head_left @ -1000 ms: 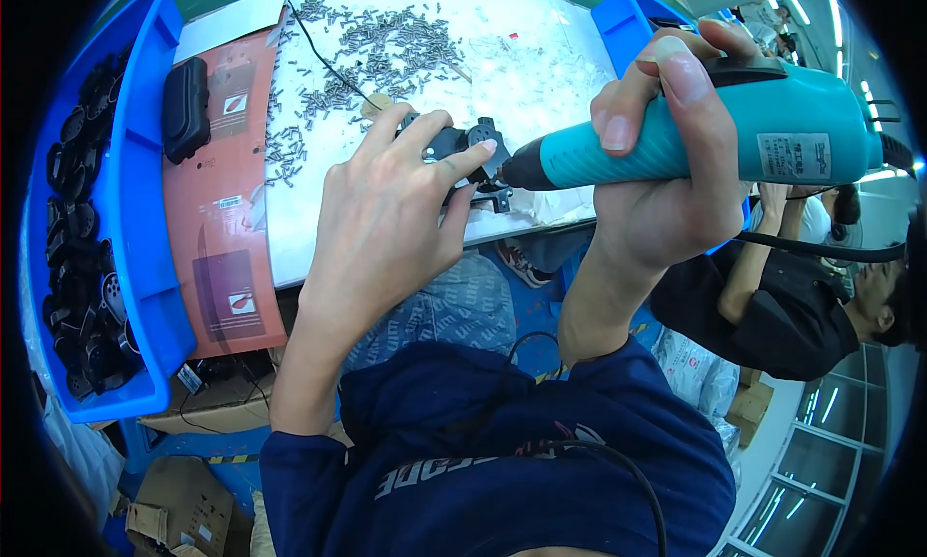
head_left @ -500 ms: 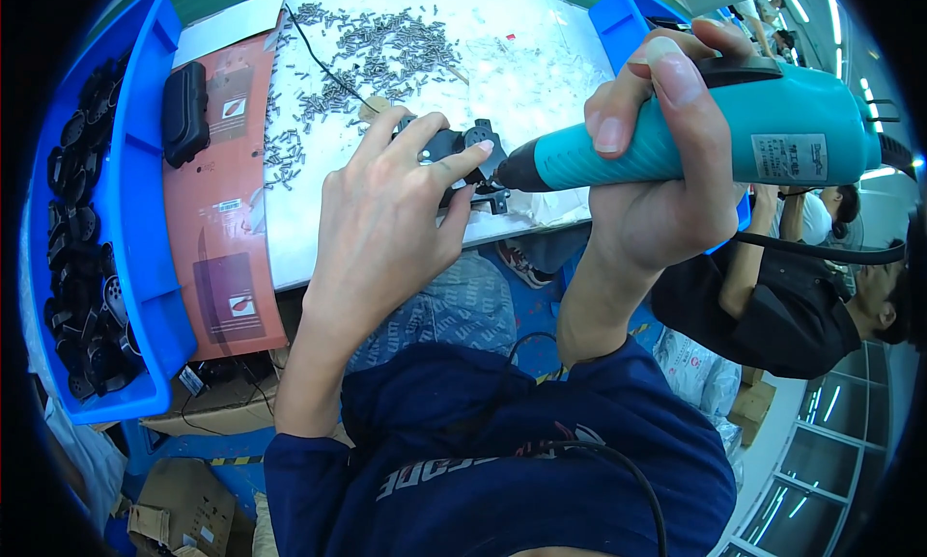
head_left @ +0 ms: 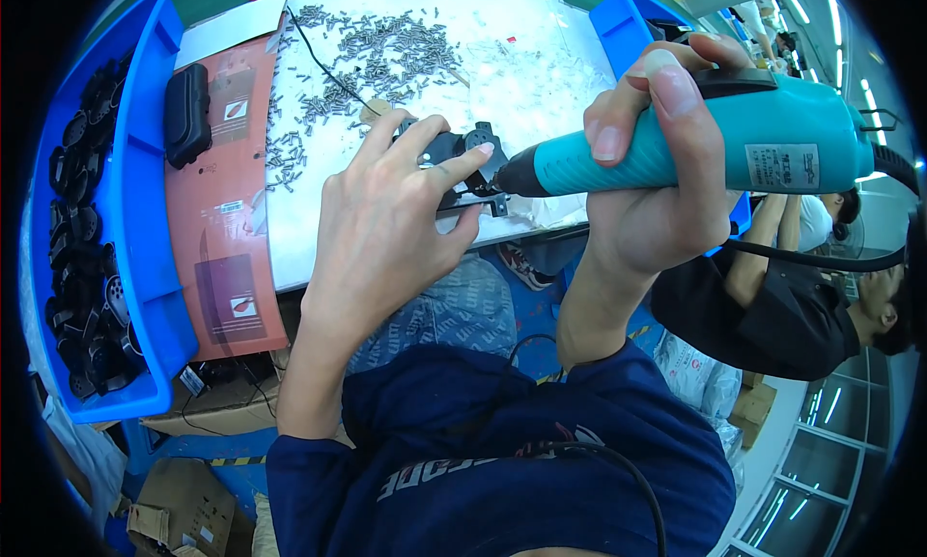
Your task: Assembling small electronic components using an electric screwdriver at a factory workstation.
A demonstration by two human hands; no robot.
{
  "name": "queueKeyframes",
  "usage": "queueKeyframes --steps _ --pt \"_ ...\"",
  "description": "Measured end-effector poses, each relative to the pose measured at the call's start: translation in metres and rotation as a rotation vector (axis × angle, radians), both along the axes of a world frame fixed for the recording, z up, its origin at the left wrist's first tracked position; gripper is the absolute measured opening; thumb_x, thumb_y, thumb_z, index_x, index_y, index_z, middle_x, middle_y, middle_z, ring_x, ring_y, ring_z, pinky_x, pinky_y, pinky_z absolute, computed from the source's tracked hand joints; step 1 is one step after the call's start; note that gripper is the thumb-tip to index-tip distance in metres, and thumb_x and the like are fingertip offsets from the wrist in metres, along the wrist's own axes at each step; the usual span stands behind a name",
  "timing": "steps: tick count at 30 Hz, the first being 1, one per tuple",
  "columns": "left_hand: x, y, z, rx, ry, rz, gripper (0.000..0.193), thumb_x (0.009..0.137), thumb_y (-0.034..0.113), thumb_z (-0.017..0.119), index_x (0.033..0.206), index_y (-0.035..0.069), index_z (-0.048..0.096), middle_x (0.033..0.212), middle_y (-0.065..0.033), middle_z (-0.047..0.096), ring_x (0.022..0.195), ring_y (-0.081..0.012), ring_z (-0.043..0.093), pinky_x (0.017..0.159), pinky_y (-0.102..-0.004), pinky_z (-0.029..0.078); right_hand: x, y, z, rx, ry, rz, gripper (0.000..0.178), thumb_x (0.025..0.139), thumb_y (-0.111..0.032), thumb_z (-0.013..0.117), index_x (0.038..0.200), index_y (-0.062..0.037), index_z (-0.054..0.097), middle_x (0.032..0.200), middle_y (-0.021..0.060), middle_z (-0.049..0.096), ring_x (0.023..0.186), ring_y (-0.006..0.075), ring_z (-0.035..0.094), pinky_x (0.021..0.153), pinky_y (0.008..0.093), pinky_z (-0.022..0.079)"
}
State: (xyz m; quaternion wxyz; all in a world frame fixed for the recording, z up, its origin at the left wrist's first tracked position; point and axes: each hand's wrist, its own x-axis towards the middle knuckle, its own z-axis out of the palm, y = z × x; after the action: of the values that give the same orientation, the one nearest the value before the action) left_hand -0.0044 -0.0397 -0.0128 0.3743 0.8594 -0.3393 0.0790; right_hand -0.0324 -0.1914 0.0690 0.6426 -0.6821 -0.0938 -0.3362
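Observation:
My right hand (head_left: 666,142) is wrapped round a teal electric screwdriver (head_left: 618,161) with a black nose. Its tip points left and meets a black plastic part (head_left: 475,158) at the front edge of the white worktop (head_left: 521,74). Over that part lies my left hand (head_left: 396,185), its fingers curled on top and pressing it down, the index fingertip close to the screwdriver's nose. My left thumb sticks out beside the part's near side. The bit itself and the underside of the part are hidden.
Many small metal screws (head_left: 396,55) lie scattered over the worktop, crossed by a thin black cable (head_left: 323,65). On the left, a black case (head_left: 186,115) rests on reddish cardboard (head_left: 222,190) beside a blue bin (head_left: 154,267) of black parts. Another person (head_left: 772,306) sits at the right.
The rear of the screwdriver has dipped slightly with my right hand. My left thumb has moved away from the black part, while the other left fingers stay on it.

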Motion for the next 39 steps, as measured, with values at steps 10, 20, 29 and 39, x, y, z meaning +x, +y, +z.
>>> queueKeyframes --steps 10,20,29,39 --pt "0.000 0.003 -0.003 0.049 -0.035 -0.009 0.042 0.062 0.014 0.080 0.103 0.020 0.071 0.107 -0.0057 0.063 0.109 -0.0319 0.055 0.079 -0.0395 0.051 0.011 0.001 -0.020 -0.001 -0.139 0.049 0.023 0.082 0.000 0.055 0.103 0.0024 0.047 0.072 0.0118 0.055 0.045 0.0140 0.050 0.042 0.0252 0.041" --pt "0.005 0.002 0.003 0.115 -0.137 -0.041 0.039 0.066 0.019 0.078 0.104 0.019 0.071 0.106 -0.0065 0.061 0.104 -0.0296 0.056 0.074 -0.0369 0.054 0.014 0.003 -0.017 -0.106 -0.168 0.216 0.018 0.080 0.005 0.052 0.096 0.0036 0.044 0.066 0.0101 0.048 0.038 0.0133 0.045 0.038 0.0227 0.040" --pt "0.005 0.009 0.030 0.086 -0.029 -0.120 0.059 0.070 0.028 0.078 0.124 0.017 0.058 0.131 -0.0184 0.049 0.122 -0.0393 0.045 0.100 -0.0466 0.039 -0.003 -0.034 -0.014 0.335 -0.256 0.406 0.024 0.081 -0.007 0.053 0.101 -0.0003 0.042 0.078 0.0118 0.052 0.046 0.0139 0.050 0.044 0.0253 0.041" --pt "0.303 0.107 0.060 0.586 -0.120 0.699 0.041 0.074 0.026 0.062 0.107 0.001 0.065 0.105 -0.0227 0.064 0.100 -0.0400 0.060 0.089 -0.0426 0.048 -0.009 -0.075 -0.052 0.440 -0.241 0.179 0.027 0.077 0.003 0.054 0.099 -0.0007 0.039 0.072 0.0146 0.050 0.044 0.0160 0.048 0.043 0.0263 0.042"
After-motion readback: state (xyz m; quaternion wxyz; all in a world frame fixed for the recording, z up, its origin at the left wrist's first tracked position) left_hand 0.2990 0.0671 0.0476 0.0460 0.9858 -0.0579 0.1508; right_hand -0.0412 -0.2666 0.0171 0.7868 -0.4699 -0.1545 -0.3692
